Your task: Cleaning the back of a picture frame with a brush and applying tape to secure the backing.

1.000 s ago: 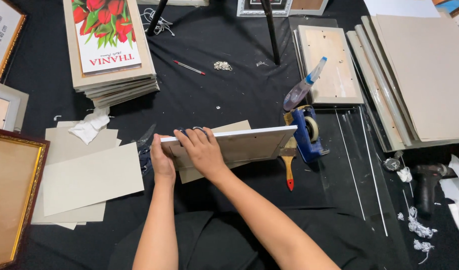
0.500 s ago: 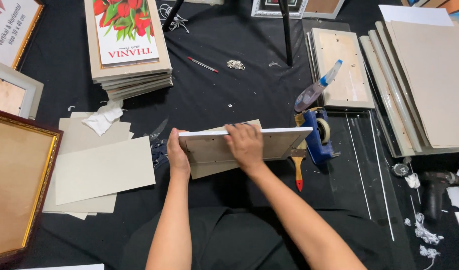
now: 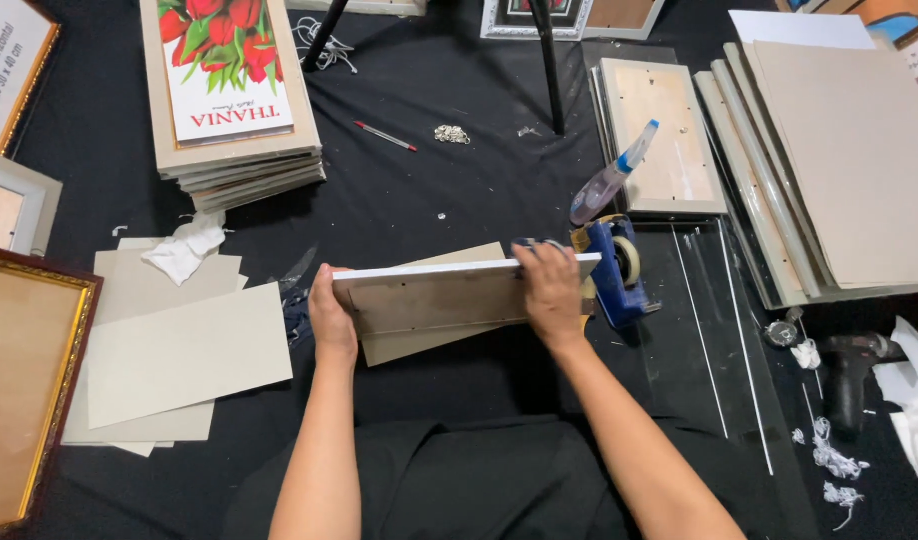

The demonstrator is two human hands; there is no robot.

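Both hands hold a white frame (image 3: 449, 292) on edge over the black table (image 3: 449, 190).

Left hand (image 3: 331, 318) clamps the frame's left end, thumb on the near face, other fingers hidden behind it. Right hand (image 3: 549, 290) grips near the right end, fingers curled together over the top edge. Frame stands tilted, back side facing the person, centre of the table, just above a grey board (image 3: 429, 335) lying flat under it. Blue tape dispenser (image 3: 611, 268) sits just beside the right hand; a spray bottle (image 3: 609, 178) leans behind it. Grey boards stack (image 3: 179, 350) lies to the left, a crumpled tissue (image 3: 184, 246) on its far edge. Frame stack with a tulip print (image 3: 229, 90) far left; red pen (image 3: 385, 136) near it. Gold frame (image 3: 24, 380) at the left edge.
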